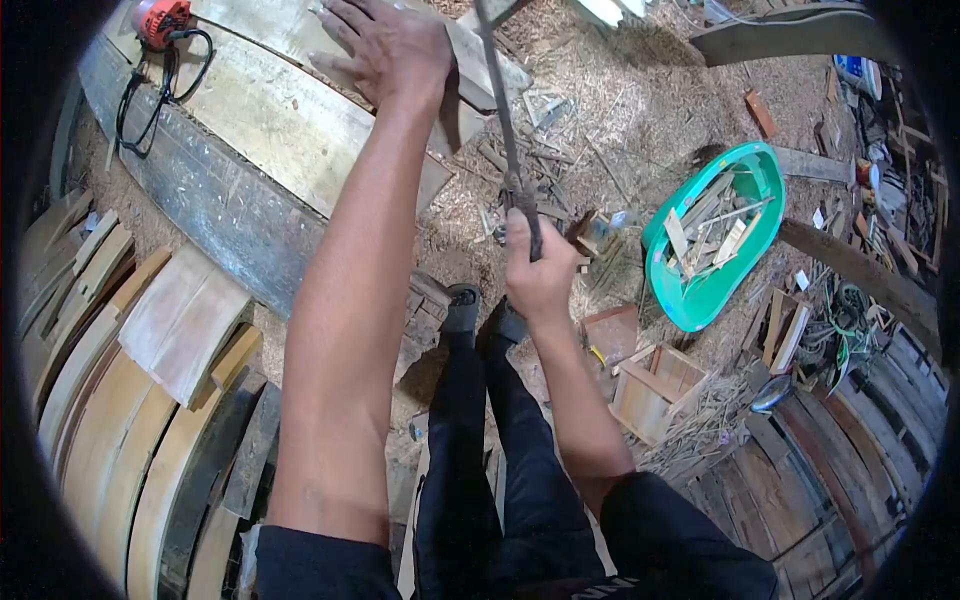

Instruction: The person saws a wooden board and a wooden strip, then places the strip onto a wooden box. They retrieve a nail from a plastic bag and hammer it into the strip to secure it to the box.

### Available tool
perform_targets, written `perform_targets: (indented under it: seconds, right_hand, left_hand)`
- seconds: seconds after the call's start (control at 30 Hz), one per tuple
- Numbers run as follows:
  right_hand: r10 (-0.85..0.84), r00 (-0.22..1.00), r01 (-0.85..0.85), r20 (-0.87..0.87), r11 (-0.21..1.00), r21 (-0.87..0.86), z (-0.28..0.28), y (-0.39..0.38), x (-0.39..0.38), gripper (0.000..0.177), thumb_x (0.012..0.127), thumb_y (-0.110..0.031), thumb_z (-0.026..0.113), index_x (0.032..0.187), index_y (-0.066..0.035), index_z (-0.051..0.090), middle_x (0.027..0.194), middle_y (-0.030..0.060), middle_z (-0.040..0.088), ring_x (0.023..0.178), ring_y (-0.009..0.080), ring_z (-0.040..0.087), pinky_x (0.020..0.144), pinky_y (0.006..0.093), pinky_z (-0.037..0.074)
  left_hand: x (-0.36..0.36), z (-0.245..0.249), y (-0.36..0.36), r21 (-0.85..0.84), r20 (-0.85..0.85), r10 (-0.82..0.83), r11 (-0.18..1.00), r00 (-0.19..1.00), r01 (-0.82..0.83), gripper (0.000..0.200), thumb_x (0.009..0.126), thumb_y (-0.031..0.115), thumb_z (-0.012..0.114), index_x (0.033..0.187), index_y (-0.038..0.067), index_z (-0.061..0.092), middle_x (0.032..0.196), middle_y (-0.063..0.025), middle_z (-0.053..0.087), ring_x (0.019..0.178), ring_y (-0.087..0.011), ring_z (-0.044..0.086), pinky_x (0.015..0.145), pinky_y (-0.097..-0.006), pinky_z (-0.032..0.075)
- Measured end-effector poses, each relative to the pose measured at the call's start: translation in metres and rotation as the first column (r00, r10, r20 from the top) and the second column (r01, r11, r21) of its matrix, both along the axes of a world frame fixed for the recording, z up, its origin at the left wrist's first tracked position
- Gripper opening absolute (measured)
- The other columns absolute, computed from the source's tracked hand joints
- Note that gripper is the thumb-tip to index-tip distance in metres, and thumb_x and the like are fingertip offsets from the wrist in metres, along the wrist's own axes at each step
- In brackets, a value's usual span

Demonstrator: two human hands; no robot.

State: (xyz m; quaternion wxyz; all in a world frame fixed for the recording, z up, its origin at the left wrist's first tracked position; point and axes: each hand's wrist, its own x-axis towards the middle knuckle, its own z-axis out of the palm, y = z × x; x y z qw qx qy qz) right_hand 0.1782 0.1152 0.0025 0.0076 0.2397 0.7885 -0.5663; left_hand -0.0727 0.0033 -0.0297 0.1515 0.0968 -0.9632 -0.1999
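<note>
My left hand (385,50) lies with its fingers spread on a pale wooden board (290,98) at the top of the view. Wrapped round the dark handle of a long, thin tool is my right hand (540,258). The tool's narrow blade (496,85) runs upward, just right of the board's end, and leaves the frame at the top. Whether the blade touches the wood cannot be made out.
A red power tool (160,22) with a black cord sits at the upper left. Stacked planks (110,400) fill the lower left. On the right are a green tub (663,285) of wood scraps and a small wooden box (645,405). Shavings cover the floor.
</note>
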Motion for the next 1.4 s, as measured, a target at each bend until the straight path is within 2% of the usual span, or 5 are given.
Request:
perform_targets:
  seconds: [0.8,1.07,1.23,1.3,1.4]
  right_hand:
    - [-0.108,0.993,0.111,0.049,0.992,-0.058,0.005,0.014,0.098,0.031,0.096,-0.028,0.062,0.084,0.000,0.062,0.061,0.0045,0.052,0.058,0.0078,0.047,0.052,0.0292,0.041]
    - [-0.075,0.997,0.077,0.023,0.993,-0.086,0.024,0.015,0.047,0.029,0.092,-0.028,0.070,0.080,-0.002,0.061,0.060,-0.0005,0.054,0.056,0.0075,0.046,0.052,0.0293,0.040]
    - [-0.086,0.996,0.086,0.040,0.996,0.001,0.050,0.010,0.053,0.031,0.086,-0.026,0.076,0.075,-0.004,0.057,0.060,0.0026,0.056,0.055,0.0098,0.048,0.054,0.0302,0.043]
    - [-0.105,0.990,0.108,0.090,0.994,-0.024,0.064,0.004,0.059,0.031,0.085,-0.025,0.077,0.077,-0.003,0.057,0.063,0.0027,0.057,0.058,0.0099,0.049,0.056,0.0301,0.044]
    - [-0.269,0.963,0.258,-0.027,0.943,-0.212,0.062,-0.014,0.060,0.030,0.085,-0.025,0.077,0.079,-0.003,0.057,0.064,0.0024,0.057,0.058,0.0108,0.049,0.057,0.0302,0.044]
  left_hand:
    - [-0.006,-0.004,0.010,-0.012,-0.015,0.072,0.997,0.997,-0.072,0.070,0.093,0.024,0.039,0.151,-0.008,0.016,0.161,-0.0221,0.015,0.151,-0.0346,0.009,0.115,-0.0657,0.003]
    - [0.026,0.018,-0.004,0.229,-0.085,-0.033,0.972,0.996,0.052,0.072,0.086,0.010,0.048,0.149,-0.007,0.021,0.148,-0.0331,0.031,0.142,-0.0427,0.027,0.118,-0.0442,0.019]
    - [0.074,0.027,-0.042,0.425,-0.166,-0.236,0.859,0.957,0.286,0.071,0.084,0.006,0.049,0.150,-0.003,0.024,0.134,-0.0318,0.049,0.119,-0.0459,0.052,0.104,-0.0446,0.041]
    - [0.070,0.021,-0.046,0.927,-0.171,0.136,0.359,0.976,0.112,0.068,0.084,0.005,0.049,0.149,-0.003,0.029,0.132,-0.0276,0.052,0.115,-0.0414,0.057,0.102,-0.0425,0.043]
    - [0.085,0.018,-0.050,0.974,-0.062,0.262,0.227,0.963,0.001,0.063,0.085,0.007,0.054,0.145,-0.003,0.038,0.130,-0.0226,0.055,0.115,-0.0349,0.057,0.100,-0.0402,0.044]
